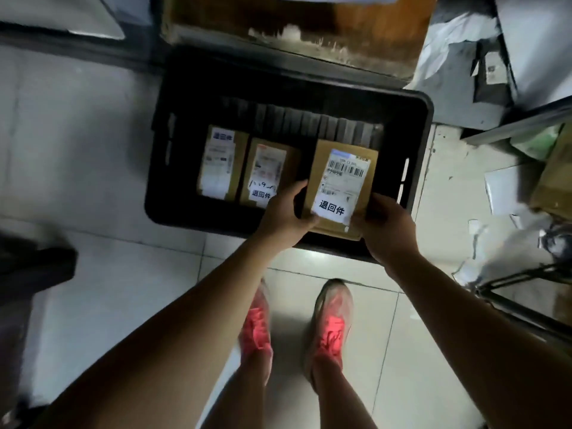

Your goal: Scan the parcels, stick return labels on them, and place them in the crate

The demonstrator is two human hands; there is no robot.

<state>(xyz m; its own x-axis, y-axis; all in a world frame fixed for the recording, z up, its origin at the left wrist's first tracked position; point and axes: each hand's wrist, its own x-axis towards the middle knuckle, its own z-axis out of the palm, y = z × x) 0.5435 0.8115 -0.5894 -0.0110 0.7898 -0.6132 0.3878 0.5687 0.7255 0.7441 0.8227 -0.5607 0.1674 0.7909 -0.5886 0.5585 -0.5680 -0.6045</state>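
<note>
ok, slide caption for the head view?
Left hand and right hand hold a labelled brown cardboard parcel over the black plastic crate beside two labelled parcels inside.

L hand (286,213) & R hand (385,226) hold labelled parcel (340,181) over black crate (421,119).

I'm in the back room of a parcel depot: pale tiled floor (77,144), a black crate (161,181) of labelled cardboard parcels (216,162) at my feet, a worn carton (309,29) beyond it, and mailing bags (448,48) heaped to my right.
</note>
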